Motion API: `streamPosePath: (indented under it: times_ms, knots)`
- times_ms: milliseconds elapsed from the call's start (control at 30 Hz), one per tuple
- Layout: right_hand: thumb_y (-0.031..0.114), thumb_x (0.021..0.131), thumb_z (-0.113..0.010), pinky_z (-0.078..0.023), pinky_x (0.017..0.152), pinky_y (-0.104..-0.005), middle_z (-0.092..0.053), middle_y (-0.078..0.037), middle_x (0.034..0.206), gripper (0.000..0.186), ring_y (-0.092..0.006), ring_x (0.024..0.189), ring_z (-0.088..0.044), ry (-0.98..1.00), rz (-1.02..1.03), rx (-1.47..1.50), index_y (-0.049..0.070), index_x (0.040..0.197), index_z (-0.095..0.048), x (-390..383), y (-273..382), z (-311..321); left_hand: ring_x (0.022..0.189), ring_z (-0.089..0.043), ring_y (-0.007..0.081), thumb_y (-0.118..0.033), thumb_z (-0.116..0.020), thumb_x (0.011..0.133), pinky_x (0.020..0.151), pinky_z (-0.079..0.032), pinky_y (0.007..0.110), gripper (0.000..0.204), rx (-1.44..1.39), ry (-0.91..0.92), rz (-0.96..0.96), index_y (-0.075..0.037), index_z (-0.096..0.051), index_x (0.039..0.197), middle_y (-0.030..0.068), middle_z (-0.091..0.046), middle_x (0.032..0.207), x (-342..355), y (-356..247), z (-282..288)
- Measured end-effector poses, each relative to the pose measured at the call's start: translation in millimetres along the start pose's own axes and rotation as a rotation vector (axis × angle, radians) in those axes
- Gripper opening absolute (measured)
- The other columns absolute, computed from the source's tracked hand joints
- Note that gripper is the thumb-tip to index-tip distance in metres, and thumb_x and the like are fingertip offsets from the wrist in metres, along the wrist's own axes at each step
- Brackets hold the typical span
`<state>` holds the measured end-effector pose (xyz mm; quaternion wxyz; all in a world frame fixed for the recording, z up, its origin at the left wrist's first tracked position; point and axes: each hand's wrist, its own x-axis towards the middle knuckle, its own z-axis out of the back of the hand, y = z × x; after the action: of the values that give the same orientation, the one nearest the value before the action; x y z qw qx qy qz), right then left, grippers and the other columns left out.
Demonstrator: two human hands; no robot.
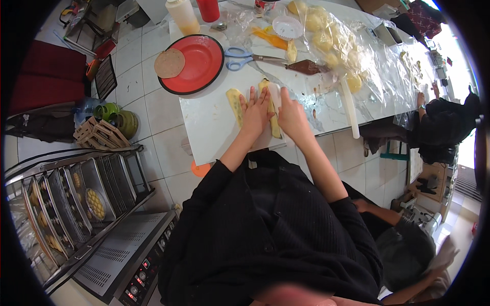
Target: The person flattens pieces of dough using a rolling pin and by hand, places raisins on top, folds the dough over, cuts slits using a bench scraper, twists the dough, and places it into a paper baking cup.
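My left hand (256,115) lies over two long pale-yellow dough strips on the white marbled table, fingers spread. The left dough strip (234,99) shows darker flecks and runs beside my fingers. The right dough strip (276,126) passes between my hands, with a dark line along its edge. My right hand (293,120) is closed on a white flat scraper (274,92), standing along that strip; its lower part is hidden by my fingers. Beyond my hands lie blue-handled scissors (240,59) and a piping bag with brown filling (306,67).
A black-rimmed red plate (204,64) holds a round brown slice (170,64). Dough balls (321,41) sit under clear plastic. A long cream stick (350,109) overhangs the table's near edge. A tray rack (84,199) and an oven (122,255) stand lower left. Other people are at right.
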<state>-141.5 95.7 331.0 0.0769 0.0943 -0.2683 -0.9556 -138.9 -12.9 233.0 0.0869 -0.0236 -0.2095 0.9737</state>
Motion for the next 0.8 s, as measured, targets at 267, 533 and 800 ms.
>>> streamPosePath:
  times_ms: [267,533,800]
  knots:
    - [0.003,0.071,-0.055,-0.042,0.065,-0.0477,-0.056,-0.028,0.076,0.039,-0.0441,0.076,-0.053,-0.110,0.065,0.108,-0.004,0.105,-0.036,-23,-39,23,0.129,-0.011,0.0306,-0.035,-0.059,0.072,0.099,-0.004,0.056,0.070,0.003,-0.004,-0.024,-0.012,-0.029,0.131,0.0025,-0.024,0.138,-3,10,5]
    - [0.006,0.072,-0.060,-0.045,0.059,-0.0347,-0.059,-0.022,0.076,0.048,-0.0308,0.067,-0.060,-0.140,0.084,0.234,-0.011,0.112,-0.038,-33,-4,21,0.130,-0.006,0.0324,-0.049,-0.072,0.050,0.101,-0.005,0.053,0.108,-0.154,0.295,0.108,-0.015,-0.015,0.135,0.0063,-0.008,0.142,-62,60,52]
    - [0.000,0.071,-0.054,-0.039,0.055,-0.0481,-0.053,-0.026,0.064,0.035,-0.0448,0.062,-0.051,0.019,0.095,0.215,-0.004,0.099,-0.033,-30,31,-31,0.129,-0.004,0.0347,-0.046,-0.076,0.044,0.099,-0.002,0.057,0.115,-0.156,0.204,0.125,-0.012,-0.014,0.135,0.0063,-0.007,0.142,-71,57,39]
